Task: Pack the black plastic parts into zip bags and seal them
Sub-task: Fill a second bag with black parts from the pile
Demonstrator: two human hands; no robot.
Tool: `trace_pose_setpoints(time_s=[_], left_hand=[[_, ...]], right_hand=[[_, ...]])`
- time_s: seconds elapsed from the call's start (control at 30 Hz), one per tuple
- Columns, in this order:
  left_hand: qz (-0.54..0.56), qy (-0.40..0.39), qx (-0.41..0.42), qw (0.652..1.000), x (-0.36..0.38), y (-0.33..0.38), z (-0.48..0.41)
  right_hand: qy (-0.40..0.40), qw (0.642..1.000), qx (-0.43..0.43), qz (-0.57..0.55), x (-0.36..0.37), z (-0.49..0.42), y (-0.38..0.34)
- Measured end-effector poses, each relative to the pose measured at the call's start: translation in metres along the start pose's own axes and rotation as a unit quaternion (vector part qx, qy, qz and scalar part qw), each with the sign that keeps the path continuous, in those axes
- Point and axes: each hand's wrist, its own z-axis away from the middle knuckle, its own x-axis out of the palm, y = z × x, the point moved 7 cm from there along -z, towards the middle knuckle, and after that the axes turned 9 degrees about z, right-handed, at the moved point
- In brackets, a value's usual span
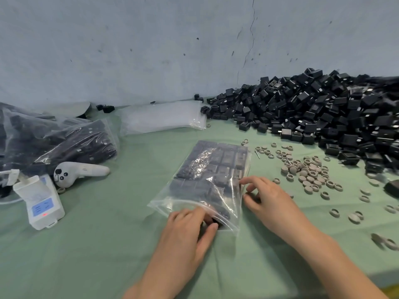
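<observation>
- Sealing is pending: your filled zip bag (207,180) lies before you, mouth seemingly open.
- Your left hand (190,229) pinches that mouth; your right hand (267,201) touches its edge (grip unclear).
- Heaped black parts (313,117) wait at right.

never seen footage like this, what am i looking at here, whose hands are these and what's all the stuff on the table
There is no machine here. A person wears a camera on the head, so this one picture looks down at their own two hands. The left hand pinches the open mouth of a clear zip bag packed with black parts. The right hand touches the bag's right edge. On the green table lie a big pile of loose ones, scattered grey rings, empty bags, filled bags, a white controller and a small white device.
</observation>
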Motion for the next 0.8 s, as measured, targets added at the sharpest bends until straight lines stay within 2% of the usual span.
trace_pose_setpoints(time_s=[0.1,0.2,0.47,0.8], left_hand=[[0.01,-0.006,0.035,0.999,-0.001,0.005,0.006],[0.025,0.001,0.023,0.999,-0.002,0.0,0.009],[-0.001,-0.058,0.058,0.997,0.011,0.01,0.005],[-0.095,-0.116,0.055,0.987,0.023,0.008,-0.002]], right_hand=[[0.001,1.0,-0.004,-0.001,-0.001,0.0,0.001],[0.003,1.0,-0.003,-0.001,-0.001,0.0,0.001],[0.005,1.0,-0.006,0.002,0.0,0.0,0.0],[0.009,1.0,-0.013,0.003,-0.002,0.003,-0.001]])
